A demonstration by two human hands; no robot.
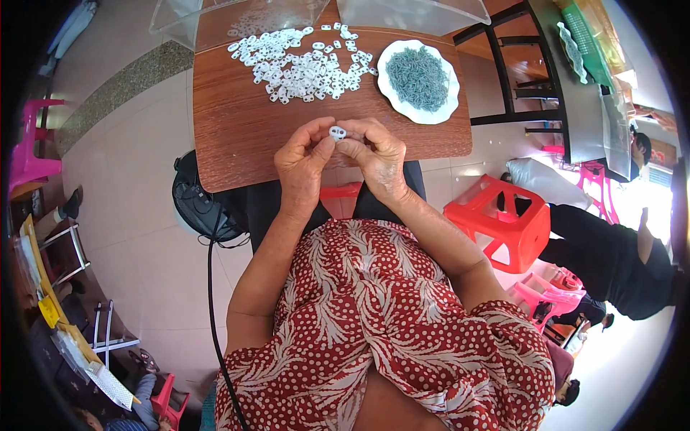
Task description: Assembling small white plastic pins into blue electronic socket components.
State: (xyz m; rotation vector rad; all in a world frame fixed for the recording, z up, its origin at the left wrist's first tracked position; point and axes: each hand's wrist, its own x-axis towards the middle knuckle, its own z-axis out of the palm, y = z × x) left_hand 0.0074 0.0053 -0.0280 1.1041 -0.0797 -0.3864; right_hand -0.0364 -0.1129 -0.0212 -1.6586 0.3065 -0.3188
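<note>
A small white plastic piece point(337, 133) with dark holes is pinched between both hands, just above the near part of the brown table point(237, 147). My left hand point(303, 159) grips it from the left with thumb and forefinger. From the right, my right hand point(377, 156) closes thumb and forefinger on the same piece. Beyond the hands lies a loose pile of similar white pieces point(305, 72). A white scalloped plate point(451, 108) at the right holds a heap of small grey-green screw-like parts point(417, 77).
Clear plastic bins point(410, 13) stand along the table's far edge. A red stool point(514, 226) is on the floor to the right, near a person in black point(611, 251). A black bag point(198, 201) sits left of my legs, and a black cable point(210, 302) runs past my left arm.
</note>
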